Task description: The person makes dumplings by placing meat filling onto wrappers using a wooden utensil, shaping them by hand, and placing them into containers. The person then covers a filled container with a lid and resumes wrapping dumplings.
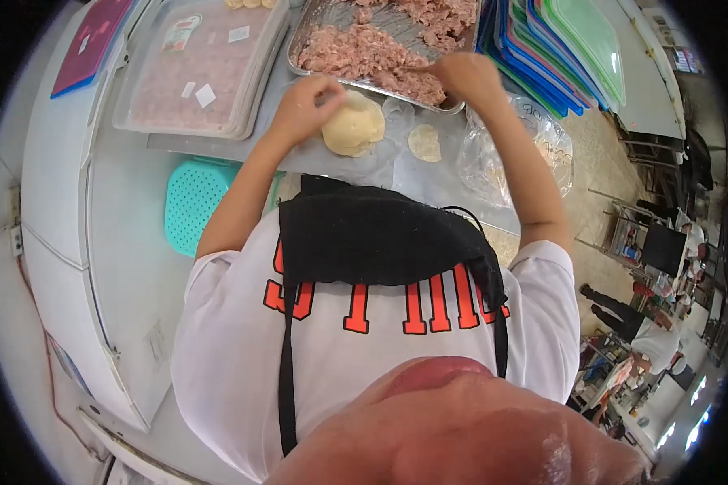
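My left hand (307,105) is at the upper left edge of several pale yellow, round dough wrappers (354,131). Its fingers and thumb curl into a loop; anything between the tips is too small to make out. A single wrapper (425,143) lies apart to the right. Over the front right of a metal tray (298,66) of ground meat (356,52), my right hand (467,79) is closed around a thin tool (421,69). That tool's end points into the meat, and its grip is hidden by the fingers.
Lidded clear containers (210,73) are stacked left of the tray. Coloured plastic lids (542,56) stand in a pile at right, beyond a crumpled clear plastic bag (493,153). A turquoise perforated basket (194,202) sits below the table edge at left. People (659,343) are in the background.
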The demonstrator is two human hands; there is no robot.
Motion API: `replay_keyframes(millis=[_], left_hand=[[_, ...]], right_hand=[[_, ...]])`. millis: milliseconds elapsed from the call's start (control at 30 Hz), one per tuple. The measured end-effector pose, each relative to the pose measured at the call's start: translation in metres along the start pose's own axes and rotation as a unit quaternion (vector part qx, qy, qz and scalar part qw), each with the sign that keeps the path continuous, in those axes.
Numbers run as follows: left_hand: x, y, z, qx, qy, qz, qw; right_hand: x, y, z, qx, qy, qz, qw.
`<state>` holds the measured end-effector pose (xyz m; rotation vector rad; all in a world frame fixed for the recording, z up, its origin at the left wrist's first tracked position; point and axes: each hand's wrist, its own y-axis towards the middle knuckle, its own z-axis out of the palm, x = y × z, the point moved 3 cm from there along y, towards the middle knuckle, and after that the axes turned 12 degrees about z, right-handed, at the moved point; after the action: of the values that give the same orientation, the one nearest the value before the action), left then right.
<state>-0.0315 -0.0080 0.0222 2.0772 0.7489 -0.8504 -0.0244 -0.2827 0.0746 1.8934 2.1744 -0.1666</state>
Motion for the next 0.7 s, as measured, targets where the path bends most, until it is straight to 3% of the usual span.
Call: replay_keyframes(millis=[33,100,133,167,200,233,300,400,467,600,667,700], left_hand=[[0.004,0.000,-0.005,-0.002,0.001,0.000,1.000],[0.022,-0.003,-0.017,-0.118,-0.252,-0.197,0.940],[0.023,-0.002,-0.019,-0.121,-0.252,-0.197,0.940],[0.025,-0.002,-0.021,-0.214,-0.411,-0.213,0.860],[0.026,-0.002,-0.023,-0.298,-0.554,-0.219,0.745],[0.025,-0.003,-0.026,-0.299,-0.554,-0.219,0.745],[0.021,0.000,-0.034,-0.275,-0.434,-0.186,0.838],[0.020,0.009,-0.040,-0.321,-0.442,-0.173,0.820],[0.022,0.013,-0.038,-0.342,-0.455,-0.159,0.807],[0.028,0.018,-0.026,-0.395,-0.494,-0.157,0.758],[0.040,0.022,-0.008,-0.399,-0.486,-0.183,0.756],[0.042,0.025,0.000,-0.402,-0.477,-0.209,0.753]], right_hand=[[0.010,-0.004,0.011,-0.002,0.010,-0.020,1.000],[0.033,-0.013,0.024,-0.001,0.053,-0.042,0.998],[0.041,-0.019,0.024,0.003,0.097,-0.061,0.993],[0.034,-0.021,0.024,0.080,0.153,0.011,0.985],[0.028,-0.020,0.017,0.079,0.153,0.009,0.985],[0.016,-0.022,0.013,0.112,0.230,0.020,0.967],[-0.001,-0.024,0.006,0.144,0.302,0.029,0.942],[-0.012,-0.026,-0.001,0.118,0.282,0.074,0.949],[-0.010,-0.030,-0.002,0.129,0.140,0.074,0.979],[0.005,-0.052,0.019,0.118,0.164,0.066,0.977],[-0.004,-0.053,0.032,0.173,0.422,0.111,0.883],[-0.001,-0.051,0.028,0.171,0.420,0.109,0.884]])
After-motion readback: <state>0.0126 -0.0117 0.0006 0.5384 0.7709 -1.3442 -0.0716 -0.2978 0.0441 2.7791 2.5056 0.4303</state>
